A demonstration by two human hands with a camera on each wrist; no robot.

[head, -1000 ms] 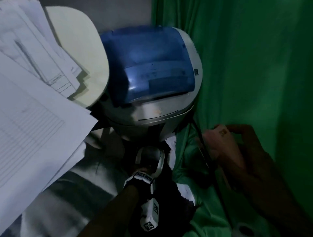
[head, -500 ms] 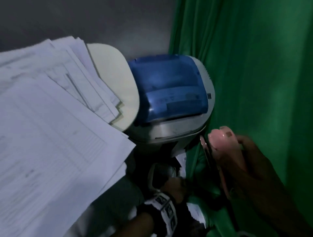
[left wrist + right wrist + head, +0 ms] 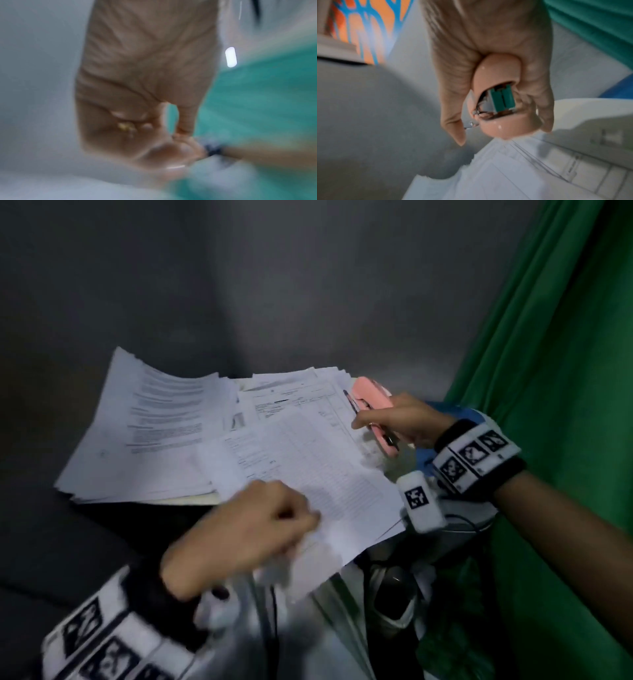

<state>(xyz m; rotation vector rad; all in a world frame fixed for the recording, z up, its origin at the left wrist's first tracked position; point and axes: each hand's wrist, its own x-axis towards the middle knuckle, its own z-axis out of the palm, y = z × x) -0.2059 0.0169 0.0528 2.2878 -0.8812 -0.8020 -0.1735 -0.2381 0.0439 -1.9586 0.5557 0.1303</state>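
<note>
**Bench with paper load**

Bench [image 3: 191,500]: pale cream top, showing only as a thin edge beneath its load. On it, left: one fanned stack of printed sheets [image 3: 150,433], with typed text uppermost. Overlapping this stack to the right: loose ruled forms [image 3: 318,474], lying askew, their near corner overhanging the bench edge.

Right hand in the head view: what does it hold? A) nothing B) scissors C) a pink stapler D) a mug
C: the right hand grips a pink stapler, fingers curled round it, over the papers.
</note>
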